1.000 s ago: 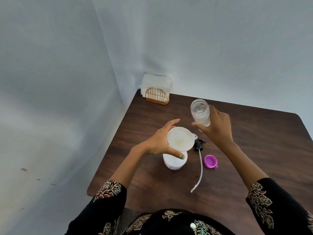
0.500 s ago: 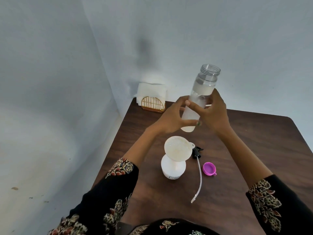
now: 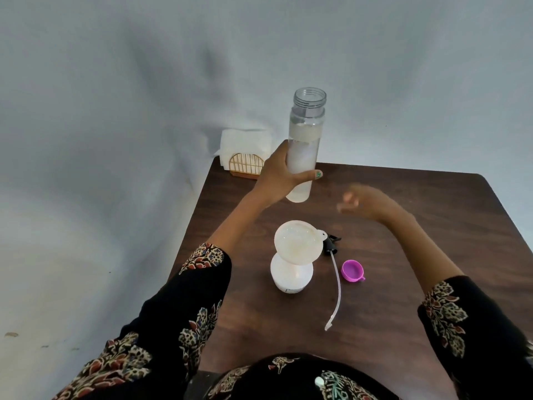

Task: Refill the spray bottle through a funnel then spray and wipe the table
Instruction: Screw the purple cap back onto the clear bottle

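Five fingers of the left hand point(image 3: 278, 176) wrap the lower half of a tall clear plastic bottle point(image 3: 304, 145) of cloudy liquid, held upright and uncapped above the dark wooden table point(image 3: 403, 226). Right hand point(image 3: 364, 202) is blurred beside it, empty, fingers loosely spread. Below, a translucent white funnel point(image 3: 297, 242) sits in the white spray bottle point(image 3: 291, 277) near the table's left edge. Just right lie the black sprayer head with its tube point(image 3: 336, 272) and a purple cap point(image 3: 352, 270). At the far-left corner stands a gold wire napkin holder point(image 3: 246, 166).

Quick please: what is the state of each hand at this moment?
Left hand: closed around the clear bottle, held upright.
Right hand: blurred, holds nothing; open or closed cannot be told.
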Demonstrator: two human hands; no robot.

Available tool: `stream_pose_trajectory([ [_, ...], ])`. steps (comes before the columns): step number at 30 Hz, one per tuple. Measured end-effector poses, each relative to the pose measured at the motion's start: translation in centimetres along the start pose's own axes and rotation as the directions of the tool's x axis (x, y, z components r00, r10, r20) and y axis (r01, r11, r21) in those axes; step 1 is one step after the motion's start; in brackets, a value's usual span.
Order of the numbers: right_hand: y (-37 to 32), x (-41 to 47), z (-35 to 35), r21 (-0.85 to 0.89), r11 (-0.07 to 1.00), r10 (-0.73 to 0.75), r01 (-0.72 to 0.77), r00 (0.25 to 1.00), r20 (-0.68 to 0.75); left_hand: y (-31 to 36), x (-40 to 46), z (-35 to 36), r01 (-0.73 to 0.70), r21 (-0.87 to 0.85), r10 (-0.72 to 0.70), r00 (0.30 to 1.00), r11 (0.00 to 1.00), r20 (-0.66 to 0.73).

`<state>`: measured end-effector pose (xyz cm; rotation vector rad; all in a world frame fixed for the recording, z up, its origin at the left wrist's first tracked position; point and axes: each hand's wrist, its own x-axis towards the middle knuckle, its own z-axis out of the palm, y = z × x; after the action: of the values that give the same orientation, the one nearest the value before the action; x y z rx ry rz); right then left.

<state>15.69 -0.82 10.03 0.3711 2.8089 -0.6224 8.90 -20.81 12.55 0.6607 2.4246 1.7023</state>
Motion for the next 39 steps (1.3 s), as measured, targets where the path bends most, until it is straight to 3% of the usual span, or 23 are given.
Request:
stream_pose_trajectory([
  [2,1.8,-0.2,2.7,-0.332,0.941,0.167,-0.066,0.944,0.286,-0.3,0.1,-0.4,0.004,0.001,-0.004,1.0,1.0,-0.002],
  [5,3.4,-1.4,6.4,-0.434,0.896,0.288,-0.091,0.863,0.415,-0.7,0.1,-0.7,0.011,-0.002,-0.011,1.0,1.0,0.002],
  [12,4.5,-2.2,9.5,-0.277,0.947,0.258,-0.162,0.896,0.36,-1.4,0.0,-0.6,0.042,-0.005,-0.042,0.999,0.999,0.012],
  [17,4.7,-2.3,10.5,-0.257,0.955,0.221,-0.15,0.936,0.274,-1.6,-0.3,-0.7,0.056,0.0,-0.056,0.998,0.998,0.024],
  [22,4.9,-2.9,10.3,-0.207,0.944,0.31,-0.257,0.905,0.291,-1.9,-1.3,-0.9,0.059,0.01,-0.059,0.997,0.998,0.041],
  [25,4.8,-2.1,8.2,0.01,0.943,0.322,-0.334,0.918,0.23,-2.5,-1.2,-0.6,0.065,0.021,-0.066,0.997,0.998,0.04],
  [27,3.9,-0.9,5.4,0.221,0.933,0.254,-0.282,0.956,0.149,-1.8,-0.6,-0.8,0.043,0.034,-0.044,0.998,0.998,0.034],
  [30,1.0,0.6,0.6,0.446,0.891,0.101,-0.092,0.995,0.003,-1.2,0.4,-0.7,0.023,0.051,-0.025,0.999,0.998,0.04],
  [32,-1.8,1.3,-3.5,0.589,0.804,0.027,0.082,0.984,-0.174,0.3,1.6,-1.3,-0.04,0.086,0.038,0.999,0.995,0.024],
  [35,-5.7,1.7,-8.4,0.749,0.609,-0.01,0.261,0.947,-0.322,1.6,3.3,-1.6,-0.052,0.096,0.05,0.998,0.994,0.023],
  [39,-9.8,0.9,-14.3,0.796,0.415,-0.083,0.441,0.89,-0.449,3.5,5.2,-2.1,-0.076,0.123,0.076,0.997,0.989,0.008],
])
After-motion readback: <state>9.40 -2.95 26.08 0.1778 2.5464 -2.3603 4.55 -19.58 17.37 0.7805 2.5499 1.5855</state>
